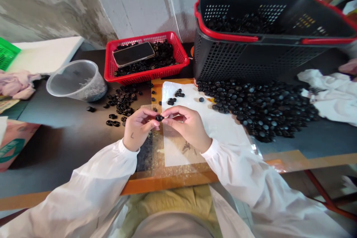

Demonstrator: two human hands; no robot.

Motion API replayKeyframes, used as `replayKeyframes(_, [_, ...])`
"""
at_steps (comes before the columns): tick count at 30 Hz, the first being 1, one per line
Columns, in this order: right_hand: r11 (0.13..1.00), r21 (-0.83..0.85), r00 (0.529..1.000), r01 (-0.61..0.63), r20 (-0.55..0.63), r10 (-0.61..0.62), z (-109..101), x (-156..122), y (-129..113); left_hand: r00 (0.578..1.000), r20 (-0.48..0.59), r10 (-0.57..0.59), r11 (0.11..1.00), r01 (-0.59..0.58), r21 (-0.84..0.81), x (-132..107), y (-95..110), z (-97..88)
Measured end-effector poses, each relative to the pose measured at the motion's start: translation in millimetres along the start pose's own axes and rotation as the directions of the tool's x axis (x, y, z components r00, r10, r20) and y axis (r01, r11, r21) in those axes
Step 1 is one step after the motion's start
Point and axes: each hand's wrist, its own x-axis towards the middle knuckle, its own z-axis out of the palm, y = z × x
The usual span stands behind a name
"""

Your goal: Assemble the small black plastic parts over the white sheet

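Observation:
Between the fingertips of both hands is a small round black part (159,118), held above the left edge of a white sheet (178,148). My left hand (140,128) pinches it from the left, and my right hand (186,124) pinches it from the right. Just beyond my left hand lies a scatter of small black ring-like pieces (122,100). A few black caps (180,93) sit on the sheet past my fingers. To the right spreads a large heap of black round caps (259,108).
A red basket (145,76) of black pieces stands at the back, a phone (134,54) lying on top. Left of it is a clear plastic tub (75,89) with thin scraps. A tall black basket (237,57) stands back right; white cloth (331,96) lies far right.

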Motion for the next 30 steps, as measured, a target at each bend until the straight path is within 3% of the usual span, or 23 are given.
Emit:
replayKeyframes(12, [0.998, 0.028, 0.998, 0.052, 0.025, -0.052, 0, -4, -5, 1.000, -0.001, -0.008, 1.000, 0.008, 0.017, -1, 4, 2.1])
replayKeyframes(22, [0.972, 0.175, 0.981, -0.155, 0.144, 0.131, -5, 4, 1, 0.996, 0.023, 0.086, 0.995, -0.087, 0.040, -1, -3, -1.9])
replayKeyframes(26, [0.926, 0.253, 0.941, -0.282, 0.259, 0.216, -5, 3, 3, 0.985, 0.058, 0.161, 0.982, -0.166, 0.086, -1, -5, -5.8])
replayKeyframes(30, [0.845, 0.324, 0.896, -0.424, 0.288, 0.339, -3, 0, 6, 0.962, 0.081, 0.261, 0.935, -0.272, 0.228, -1, -4, -8.3])
